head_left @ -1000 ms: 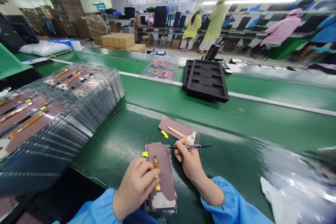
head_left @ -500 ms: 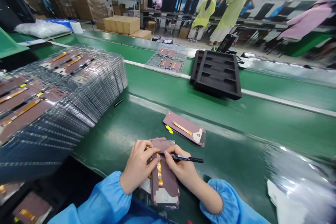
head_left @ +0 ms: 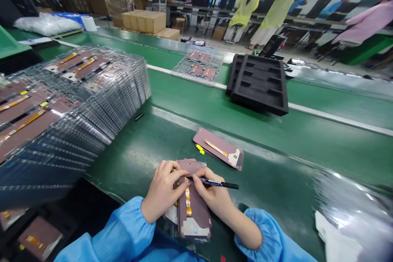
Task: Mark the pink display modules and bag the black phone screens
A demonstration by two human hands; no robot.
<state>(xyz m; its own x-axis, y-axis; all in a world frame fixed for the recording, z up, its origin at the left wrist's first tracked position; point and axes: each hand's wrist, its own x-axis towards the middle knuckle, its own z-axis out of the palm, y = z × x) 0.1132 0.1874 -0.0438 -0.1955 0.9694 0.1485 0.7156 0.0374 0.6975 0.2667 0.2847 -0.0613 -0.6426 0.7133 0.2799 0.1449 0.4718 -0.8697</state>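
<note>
Green bench (head_left: 270, 188) — pale-ended mauve panel (head_left: 199, 209), orange ribbon (head_left: 188, 205).
Right hand (head_left: 214, 195), angled inward, grips a pen (head_left: 220, 184); left hand (head_left: 162, 188) curls over the panel — grip unclear.

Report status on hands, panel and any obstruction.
Right hand gripping pen, left hand at ribbon's upper end. Panel under both hands. Other panels lie beyond, not blocking.

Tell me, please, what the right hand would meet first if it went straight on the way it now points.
The right hand, holding the black pen, would probably meet the left hand first; the orange strip lies close beneath, so unclear depth leaves some doubt.
</note>
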